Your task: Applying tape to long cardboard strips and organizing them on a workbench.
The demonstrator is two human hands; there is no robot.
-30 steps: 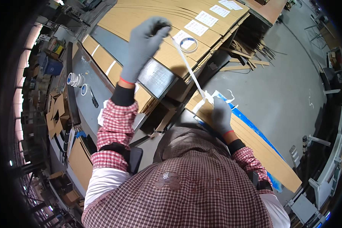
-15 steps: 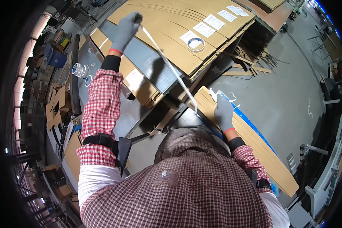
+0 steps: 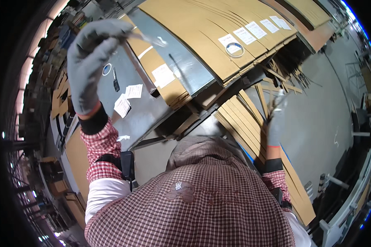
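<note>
My left hand [image 3: 88,66], in a grey glove, is raised over the table at the left. Its fingers are curled together in a pinch on a thin whitish tape strip [image 3: 154,40], whose free end is smeared by motion. Lower down at the right, my gloved right hand [image 3: 276,129] is beside a stack of long cardboard strips [image 3: 245,125]. A crumpled, see-through whitish strip [image 3: 280,101] shows at its closed fingertips, partly blurred. A tape roll [image 3: 235,50] lies on the labelled cardboard sheets [image 3: 185,29].
On the grey table [image 3: 142,113] lie another tape roll [image 3: 106,69], a black utility knife [image 3: 116,80] and paper labels [image 3: 127,101]. Thin offcuts [image 3: 294,78] stick out beneath the sheets. A metal rail [image 3: 338,218] runs along the right.
My left hand has come closer and to the left; the long white strip no longer stretches down from it. My right hand has moved right. The knife and loose labels have come into view.
</note>
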